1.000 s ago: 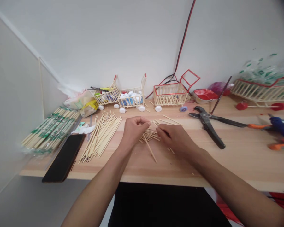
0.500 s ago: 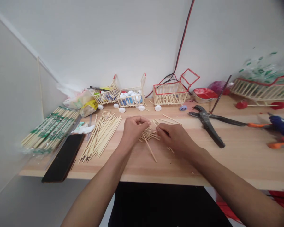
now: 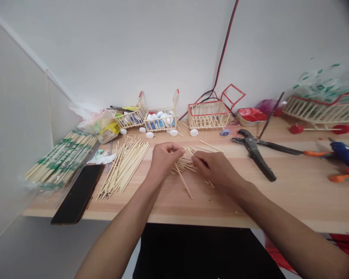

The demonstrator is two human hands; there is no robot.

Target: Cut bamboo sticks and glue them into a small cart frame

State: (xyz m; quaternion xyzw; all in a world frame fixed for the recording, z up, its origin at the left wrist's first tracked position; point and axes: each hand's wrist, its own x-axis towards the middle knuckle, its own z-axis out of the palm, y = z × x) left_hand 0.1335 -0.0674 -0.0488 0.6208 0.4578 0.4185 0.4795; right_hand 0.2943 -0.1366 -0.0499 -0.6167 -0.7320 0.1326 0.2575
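Note:
My left hand (image 3: pixel 166 157) is closed in a pinch, thumb against fingertips, just over a small pile of short wooden sticks (image 3: pixel 184 166). Facing it from the right, my right hand (image 3: pixel 213 164) has its fingers curled and pressed together. A narrow gap separates the two hands. Whatever lies between the fingers of either hand is too small or hidden to make out. One longer stick (image 3: pixel 184 183) points out of the pile toward the table's front edge. Left of my hands lies a larger heap of long wooden sticks (image 3: pixel 126 162).
Along the wall stand small stick-built carts (image 3: pixel 209 116) with round wheels. Pliers (image 3: pixel 256 155), a glue gun (image 3: pixel 344 155) and a tub of red paint (image 3: pixel 252 116) are on the right. A phone (image 3: pixel 78 193) and packaged sticks (image 3: pixel 65 159) lie on the left.

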